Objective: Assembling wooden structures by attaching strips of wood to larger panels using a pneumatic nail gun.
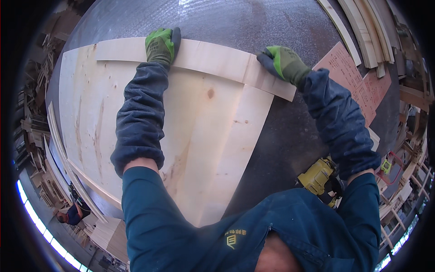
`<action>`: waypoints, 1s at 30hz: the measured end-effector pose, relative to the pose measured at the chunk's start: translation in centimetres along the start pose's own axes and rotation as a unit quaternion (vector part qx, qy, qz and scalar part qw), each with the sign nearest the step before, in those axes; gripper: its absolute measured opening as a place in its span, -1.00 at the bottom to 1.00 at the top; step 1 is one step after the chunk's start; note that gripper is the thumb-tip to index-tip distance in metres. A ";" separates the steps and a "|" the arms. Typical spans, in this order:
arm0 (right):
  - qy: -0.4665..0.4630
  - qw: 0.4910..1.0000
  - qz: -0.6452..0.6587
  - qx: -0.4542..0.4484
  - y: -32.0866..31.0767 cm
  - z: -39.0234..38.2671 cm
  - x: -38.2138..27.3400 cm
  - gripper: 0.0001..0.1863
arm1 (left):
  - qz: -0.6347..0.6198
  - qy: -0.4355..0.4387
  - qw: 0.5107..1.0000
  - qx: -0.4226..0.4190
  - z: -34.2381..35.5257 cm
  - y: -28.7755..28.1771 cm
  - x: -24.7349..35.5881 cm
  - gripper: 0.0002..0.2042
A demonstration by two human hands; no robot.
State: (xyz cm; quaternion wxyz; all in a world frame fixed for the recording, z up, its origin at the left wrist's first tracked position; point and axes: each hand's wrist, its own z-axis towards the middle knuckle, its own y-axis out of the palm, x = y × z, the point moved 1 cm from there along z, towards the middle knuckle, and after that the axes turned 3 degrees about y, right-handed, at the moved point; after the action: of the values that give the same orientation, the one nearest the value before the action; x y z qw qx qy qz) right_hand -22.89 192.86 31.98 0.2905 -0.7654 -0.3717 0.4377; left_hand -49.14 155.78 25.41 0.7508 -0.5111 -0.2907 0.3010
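Closest to the camera is the person's teal jacket (195, 245), with a yellow power tool (317, 176) beside it to the right and a wide wooden panel (199, 118) reaching away beyond. Across that panel's far side lies a long pale strip (208, 59), its right end sticking out past the panel's edge. Holding it true seems to call for light, even pressure from both hands, with the strip flat and its long edge checked against the panel before either grip firms. Left hand (163, 45) and right hand (283, 63), both gloved, sit well apart on the strip, the right near its overhanging end; their fingers look bent closely over its far edge, gripping it, though the fingertips are hidden. Pinkish boards (344, 72) lie right of the right hand, on the dark tabletop (217, 22) that stretches on beyond the strip.
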 end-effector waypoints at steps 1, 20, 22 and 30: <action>-0.051 0.998 -0.025 0.019 0.0 -0.6 0.2 -0.45 | -0.003 -0.006 1.000 0.000 -0.2 0.0 -0.1 -0.50; -0.143 0.949 -0.279 0.034 -1.7 -9.2 3.8 0.48 | -0.129 -0.120 0.981 0.076 -40.1 -23.7 32.0 -0.41; -0.154 0.953 -0.258 0.047 -4.7 -13.5 2.2 0.44 | -0.086 -0.207 0.973 0.054 -49.5 -29.5 37.4 -0.36; -0.069 0.868 0.456 -0.185 -11.3 -37.4 10.9 -0.30 | 0.090 -0.401 0.912 -0.014 -83.6 -39.0 47.5 -0.19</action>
State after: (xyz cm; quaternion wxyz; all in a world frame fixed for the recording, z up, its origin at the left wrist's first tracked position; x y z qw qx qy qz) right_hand 10.39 203.60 52.51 -0.1143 -0.8575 -0.0749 0.4960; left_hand 49.96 130.27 42.47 0.5336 -0.3823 -0.5238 0.5429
